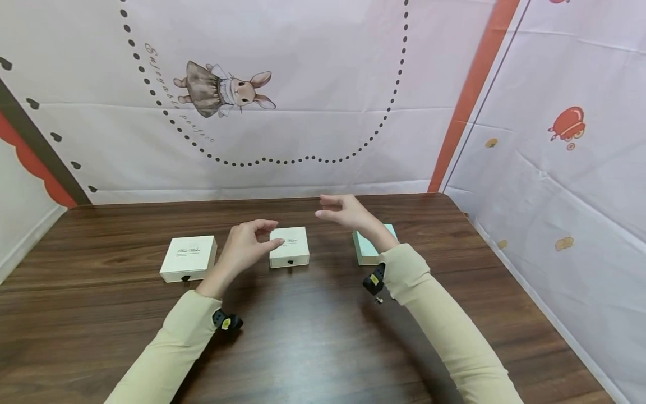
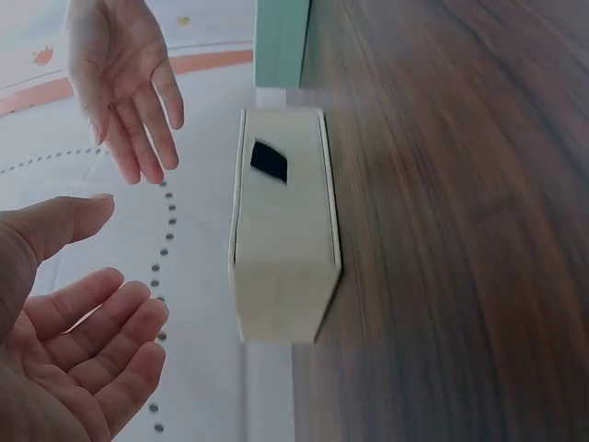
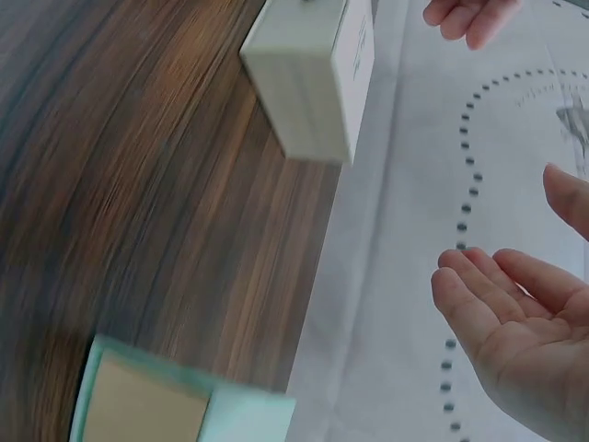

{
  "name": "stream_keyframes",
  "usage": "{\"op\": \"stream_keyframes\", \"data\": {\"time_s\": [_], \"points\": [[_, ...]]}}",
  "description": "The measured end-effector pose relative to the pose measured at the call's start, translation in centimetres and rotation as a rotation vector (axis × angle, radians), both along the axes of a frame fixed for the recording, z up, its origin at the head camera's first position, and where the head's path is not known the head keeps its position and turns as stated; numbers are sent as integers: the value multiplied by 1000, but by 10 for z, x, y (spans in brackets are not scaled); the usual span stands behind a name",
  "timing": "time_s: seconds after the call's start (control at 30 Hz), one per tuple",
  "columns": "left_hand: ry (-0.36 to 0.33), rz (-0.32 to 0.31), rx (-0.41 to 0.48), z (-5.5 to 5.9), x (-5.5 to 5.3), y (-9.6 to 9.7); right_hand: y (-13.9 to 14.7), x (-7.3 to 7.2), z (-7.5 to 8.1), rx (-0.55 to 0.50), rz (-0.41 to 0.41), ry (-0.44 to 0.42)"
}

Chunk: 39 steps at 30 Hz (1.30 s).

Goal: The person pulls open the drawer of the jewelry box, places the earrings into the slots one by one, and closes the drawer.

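My left hand hovers over the table, its fingers loosely curved with nothing between them. Just behind its fingertips sits a small cream-white box with printed lettering; its black pull tab shows in the left wrist view. Higher and to the right, my right hand is also empty, thumb apart from the fingers, palm turned toward the other hand. Beneath the right wrist lies a pale green box, partly covered by the forearm. The right wrist view shows a tan panel inside its green edge.
Another cream-white box stands left of the left hand, its black tab facing the near side. A tiny shiny piece lies on the brown wooden table near the right wrist. Printed cloth hangs behind the table.
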State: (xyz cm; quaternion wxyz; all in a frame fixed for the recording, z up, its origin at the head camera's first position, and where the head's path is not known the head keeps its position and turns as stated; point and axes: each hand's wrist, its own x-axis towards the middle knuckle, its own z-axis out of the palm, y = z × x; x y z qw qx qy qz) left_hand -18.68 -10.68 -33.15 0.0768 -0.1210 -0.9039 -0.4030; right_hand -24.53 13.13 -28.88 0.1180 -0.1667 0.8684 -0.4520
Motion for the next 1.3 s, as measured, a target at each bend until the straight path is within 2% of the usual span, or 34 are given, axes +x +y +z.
{"op": "stream_keyframes", "data": {"time_s": [0.23,0.53,0.73,1.07,1.3], "points": [[16,-41,32,-1,-9,25,34,3,1,-6,-51,-23],[-25,-92,27,-1,-22,61,71,10,3,0,-98,-46],[-30,-126,37,0,-29,84,86,15,-1,-38,-118,-57],[-45,-166,57,-9,-36,115,108,28,-10,-24,-176,-90],[-88,-218,31,-18,-44,131,122,38,-20,-74,-154,-121]]}}
